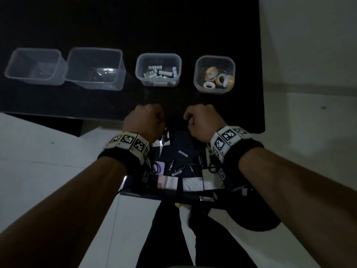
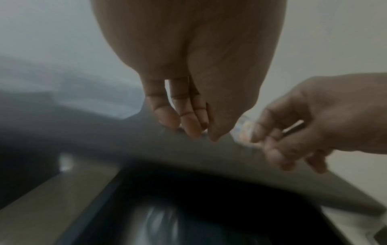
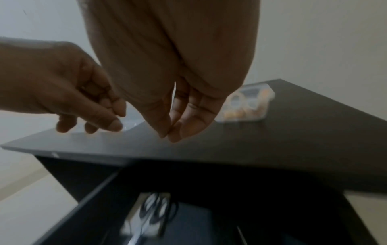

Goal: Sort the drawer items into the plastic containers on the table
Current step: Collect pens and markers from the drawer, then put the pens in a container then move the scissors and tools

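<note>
Four clear plastic containers stand in a row on the black table. The two on the left look empty, the third holds white batteries, and the fourth holds tape rolls. Below the table's front edge the drawer is pulled out, with scissors, pens, cards and small parts inside. My left hand and right hand hover side by side above the drawer's back end. Their fingers hang loosely curled, and nothing shows in either hand.
Pale floor lies left and right of the table. A person's dark trouser legs stand just in front of the drawer. The strip of table between the containers and the front edge is bare. Both wrist views are blurred.
</note>
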